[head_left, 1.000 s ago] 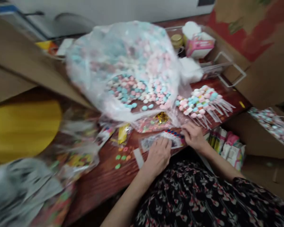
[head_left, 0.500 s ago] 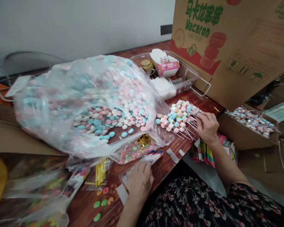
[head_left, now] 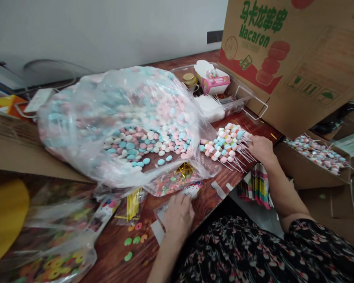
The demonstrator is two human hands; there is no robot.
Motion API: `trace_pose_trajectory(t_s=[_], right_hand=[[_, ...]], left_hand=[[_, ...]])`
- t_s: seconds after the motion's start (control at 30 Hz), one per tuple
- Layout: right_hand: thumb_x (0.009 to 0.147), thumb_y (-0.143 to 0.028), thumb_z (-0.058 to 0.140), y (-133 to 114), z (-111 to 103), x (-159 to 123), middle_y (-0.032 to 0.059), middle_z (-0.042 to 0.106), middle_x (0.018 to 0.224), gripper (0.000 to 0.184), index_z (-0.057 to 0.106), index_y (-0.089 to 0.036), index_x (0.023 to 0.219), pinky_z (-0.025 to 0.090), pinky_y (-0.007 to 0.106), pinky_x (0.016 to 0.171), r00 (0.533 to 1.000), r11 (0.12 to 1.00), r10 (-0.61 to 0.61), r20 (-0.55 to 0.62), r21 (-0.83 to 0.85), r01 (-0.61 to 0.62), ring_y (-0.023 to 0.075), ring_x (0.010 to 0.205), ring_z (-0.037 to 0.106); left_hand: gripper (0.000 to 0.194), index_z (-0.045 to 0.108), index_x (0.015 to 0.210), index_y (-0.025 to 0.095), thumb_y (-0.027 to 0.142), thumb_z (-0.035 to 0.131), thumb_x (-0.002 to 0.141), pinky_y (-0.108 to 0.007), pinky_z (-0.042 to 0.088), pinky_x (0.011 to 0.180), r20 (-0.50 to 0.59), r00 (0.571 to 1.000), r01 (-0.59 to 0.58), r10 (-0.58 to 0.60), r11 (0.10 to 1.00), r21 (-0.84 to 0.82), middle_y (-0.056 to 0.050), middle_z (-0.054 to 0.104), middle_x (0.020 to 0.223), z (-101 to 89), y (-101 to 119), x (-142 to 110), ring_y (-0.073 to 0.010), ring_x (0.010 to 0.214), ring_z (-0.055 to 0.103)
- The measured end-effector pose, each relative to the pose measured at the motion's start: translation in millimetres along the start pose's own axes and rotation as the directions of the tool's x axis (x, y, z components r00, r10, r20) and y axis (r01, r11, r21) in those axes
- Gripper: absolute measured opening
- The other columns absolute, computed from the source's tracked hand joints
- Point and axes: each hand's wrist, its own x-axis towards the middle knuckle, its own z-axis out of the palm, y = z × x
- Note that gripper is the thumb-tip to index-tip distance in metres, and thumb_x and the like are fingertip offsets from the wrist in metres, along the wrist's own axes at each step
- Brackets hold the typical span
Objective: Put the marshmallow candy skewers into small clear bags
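Since the frame half a second earlier, the right hand [head_left: 261, 149] has come down from above the stick ends and now lies low across them, and our view has swung slightly. We find that hand at the fanned row of candy skewers [head_left: 224, 145] on the wooden counter [head_left: 115, 259], its fingers reaching in among the white sticks. Its grip is loose and nearly flat. We cannot tell whether it has closed on any stick. The forearm runs up from the lower right, with the wrist low. The left hand [head_left: 178, 216] rests palm down on a clear plastic sleeve [head_left: 159, 216] near the counter's edge, its fingers slightly spread and closed around nothing we can see.

As we judge it, the step in hand is handling these finished skewers, which sit just beside the large clear bag of pastel candies [head_left: 118, 118]. The right hand's pose would call for the fingers to gather the sticks before any lift. Beyond the counter, a cardboard carton [head_left: 315, 155] holds more skewers, and a printed "Macaron" carton [head_left: 295, 67] leans overhead.
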Motion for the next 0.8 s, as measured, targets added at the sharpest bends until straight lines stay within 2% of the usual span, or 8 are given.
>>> trace_pose_trajectory(t_s=[0.17, 0.3, 0.43, 0.5, 0.63, 0.7, 0.73, 0.8], right_hand=[[0.098, -0.046, 0.031, 2, 2, -1, 0.0114, 0.072, 0.106, 0.048, 0.071, -0.021, 0.110, 0.043, 0.030, 0.074, 0.998, 0.998, -0.020, -0.067, 0.063, 0.024, 0.0241, 0.092, 0.066], [0.095, -0.039, 0.038, 6, 6, 3, 0.0122, 0.072, 0.105, 0.040, 0.072, -0.019, 0.103, 0.042, 0.032, 0.074, 0.994, 0.995, -0.011, -0.108, 0.097, 0.021, 0.0252, 0.091, 0.065], [0.091, -0.034, 0.046, 10, 22, 11, 0.0129, 0.073, 0.096, 0.032, 0.073, -0.016, 0.093, 0.043, 0.034, 0.075, 0.974, 0.979, 0.053, -0.219, 0.202, -0.008, 0.0253, 0.086, 0.064], [0.091, -0.033, 0.046, 10, 30, 13, 0.0120, 0.072, 0.090, 0.032, 0.072, -0.015, 0.087, 0.044, 0.034, 0.075, 0.933, 0.950, 0.109, -0.344, 0.312, 0.004, 0.0241, 0.083, 0.063], [0.094, -0.037, 0.043, 4, 32, 0, 0.0067, 0.068, 0.080, 0.034, 0.068, -0.017, 0.083, 0.048, 0.036, 0.076, 0.729, 0.828, 0.288, -0.621, 0.544, 0.136, 0.0210, 0.079, 0.062], [0.095, -0.041, 0.043, -2, 26, -14, 0.0046, 0.066, 0.080, 0.033, 0.066, -0.019, 0.085, 0.049, 0.036, 0.078, 0.672, 0.755, 0.350, -0.652, 0.621, 0.210, 0.0199, 0.078, 0.061], [0.094, -0.043, 0.044, -6, 23, -22, 0.0043, 0.065, 0.080, 0.033, 0.066, -0.020, 0.085, 0.050, 0.037, 0.079, 0.680, 0.721, 0.350, -0.645, 0.649, 0.244, 0.0197, 0.079, 0.061], [0.092, -0.045, 0.049, -15, 18, -39, 0.0040, 0.065, 0.081, 0.031, 0.066, -0.021, 0.082, 0.051, 0.037, 0.079, 0.754, 0.650, 0.274, -0.597, 0.693, 0.313, 0.0197, 0.079, 0.062]], left_hand=[[0.013, 0.069, 0.086, 0.018, 0.013, 0.057, 0.085, -0.031, 0.046, 0.074, -0.117, 0.993, -0.038, 0.025, 0.993, -0.108, -0.007, 0.066, 0.082, 8.6, -11, -6, -0.0219, 0.082, 0.057], [0.019, 0.071, 0.095, 0.018, 0.013, 0.054, 0.086, -0.034, 0.046, 0.073, -0.003, 0.998, -0.059, 0.059, 0.996, -0.074, -0.010, 0.069, 0.088, 7.4, -5, -15, -0.0240, 0.083, 0.059], [0.023, 0.071, 0.101, 0.016, 0.015, 0.052, 0.088, -0.036, 0.047, 0.077, 0.049, 0.997, 0.074, -0.066, 0.984, -0.165, -0.013, 0.070, 0.099, 4.1, 2, -19, -0.0250, 0.089, 0.060], [0.021, 0.072, 0.095, 0.016, 0.016, 0.052, 0.088, -0.035, 0.047, 0.076, 0.033, 0.991, 0.137, -0.133, 0.959, -0.248, -0.012, 0.070, 0.092, 3.7, 1, -18, -0.0237, 0.086, 0.060], [0.021, 0.071, 0.078, 0.019, 0.023, 0.055, 0.090, -0.031, 0.047, 0.073, 0.005, 0.962, 0.240, -0.273, 0.836, -0.494, -0.005, 0.066, 0.075, 3.8, -6, -14, -0.0182, 0.076, 0.058], [0.020, 0.071, 0.074, 0.019, 0.027, 0.058, 0.088, -0.029, 0.047, 0.072, 0.014, 0.946, 0.271, -0.323, 0.770, -0.578, -0.003, 0.065, 0.072, 3.7, -11, -13, -0.0161, 0.073, 0.059], [0.019, 0.071, 0.075, 0.019, 0.028, 0.059, 0.088, -0.029, 0.047, 0.072, 0.023, 0.945, 0.275, -0.326, 0.755, -0.595, -0.003, 0.065, 0.073, 3.5, -13, -12, -0.0158, 0.073, 0.059], [0.017, 0.073, 0.083, 0.019, 0.028, 0.059, 0.088, -0.029, 0.049, 0.075, 0.051, 0.956, 0.259, -0.288, 0.755, -0.603, -0.004, 0.068, 0.077, 2.9, -17, -13, -0.0161, 0.077, 0.061]])
